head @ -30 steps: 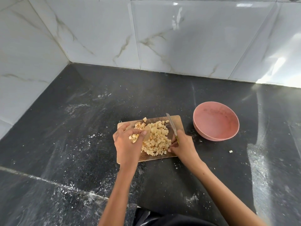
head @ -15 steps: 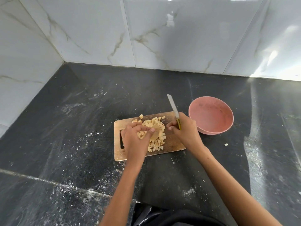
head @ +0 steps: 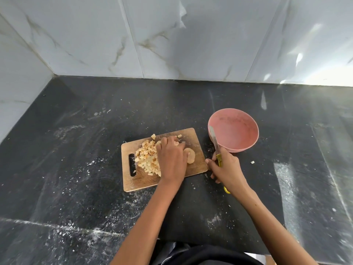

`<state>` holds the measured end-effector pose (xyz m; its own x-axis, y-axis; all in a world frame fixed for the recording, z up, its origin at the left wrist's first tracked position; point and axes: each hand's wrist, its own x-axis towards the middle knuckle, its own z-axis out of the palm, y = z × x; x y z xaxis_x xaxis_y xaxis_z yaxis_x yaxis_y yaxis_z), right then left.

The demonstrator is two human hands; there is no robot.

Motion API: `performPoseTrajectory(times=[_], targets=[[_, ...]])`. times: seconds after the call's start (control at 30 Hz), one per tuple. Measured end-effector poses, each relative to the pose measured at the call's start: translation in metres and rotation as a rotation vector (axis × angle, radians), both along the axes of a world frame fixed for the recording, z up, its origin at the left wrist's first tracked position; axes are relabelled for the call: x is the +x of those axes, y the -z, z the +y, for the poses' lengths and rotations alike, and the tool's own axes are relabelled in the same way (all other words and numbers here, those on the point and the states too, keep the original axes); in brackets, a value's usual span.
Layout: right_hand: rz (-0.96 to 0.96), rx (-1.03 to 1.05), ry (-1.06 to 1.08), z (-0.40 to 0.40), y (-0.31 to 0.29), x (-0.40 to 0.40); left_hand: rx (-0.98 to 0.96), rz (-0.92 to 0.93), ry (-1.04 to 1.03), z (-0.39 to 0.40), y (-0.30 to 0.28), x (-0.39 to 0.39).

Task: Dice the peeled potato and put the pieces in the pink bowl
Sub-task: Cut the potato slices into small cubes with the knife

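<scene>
A rectangular wooden cutting board (head: 193,135) with a slot handle at its left end lies on the black stone table (head: 76,159), whose matt surface is streaked and speckled with white powder. Over the left and middle of the board sits a loose heap of small pale yellow potato cubes (head: 146,156), rough-edged and uneven in size, and toward the board's right end lies a rounded, uncut slab of peeled potato (head: 191,157), smooth and beige. The left hand (head: 172,159) rests palm down over the middle of the board, knuckles up, covering part of the heap and the slab's near edge; its fingers are bent down onto the potato, but whether they pinch anything I cannot tell. Just right of the board, the right hand (head: 226,169) grips the yellow ribbed handle of a slim steel knife (head: 214,139), fingers curled round it, the blade tilted up and away so that its tip crosses the near rim of the round pink bowl (head: 248,138). That bowl stands on the table just beyond the board's right corner, matt inside, with faint smears. One stray cube (head: 252,162) lies on the table right of the board. The handle's end pokes out below the wrist; both forearms run off the lower edge
</scene>
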<state>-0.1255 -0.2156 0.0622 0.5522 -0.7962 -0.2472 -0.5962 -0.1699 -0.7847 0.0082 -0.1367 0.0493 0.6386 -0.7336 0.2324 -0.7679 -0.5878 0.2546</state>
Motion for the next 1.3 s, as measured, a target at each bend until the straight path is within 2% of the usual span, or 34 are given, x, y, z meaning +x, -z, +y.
performPoseTrajectory(times=[0.1, 0.17, 0.3, 0.47, 0.63, 0.77, 1.03, 1.3], targets=[[0.064, -0.032, -0.057, 0.001, 0.001, -0.002, 0.104, 0.031, 0.205, 0.001, -0.001, 0.005], [0.112, -0.016, -0.083, 0.004, 0.001, -0.003, 0.165, 0.014, 0.25, 0.002, -0.001, 0.007], [0.146, 0.064, -0.066, 0.01, 0.006, -0.01, 0.119, 0.052, 0.282, -0.002, -0.001, 0.006], [0.158, 0.109, -0.053, 0.012, 0.01, -0.016, 0.1, 0.07, 0.253, -0.007, 0.007, -0.003], [0.193, 0.017, -0.102, 0.013, 0.01, -0.011, 0.032, 0.035, 0.195, -0.009, 0.011, -0.009], [0.269, -0.042, -0.162, 0.013, 0.011, -0.005, -0.022, 0.027, 0.271, -0.007, 0.018, -0.016], [0.33, -0.067, -0.213, 0.014, 0.01, -0.006, 0.005, -0.018, 0.201, 0.004, 0.027, -0.018], [0.358, -0.081, -0.243, 0.007, 0.009, -0.005, -0.065, 0.05, 0.166, 0.003, 0.03, -0.022]])
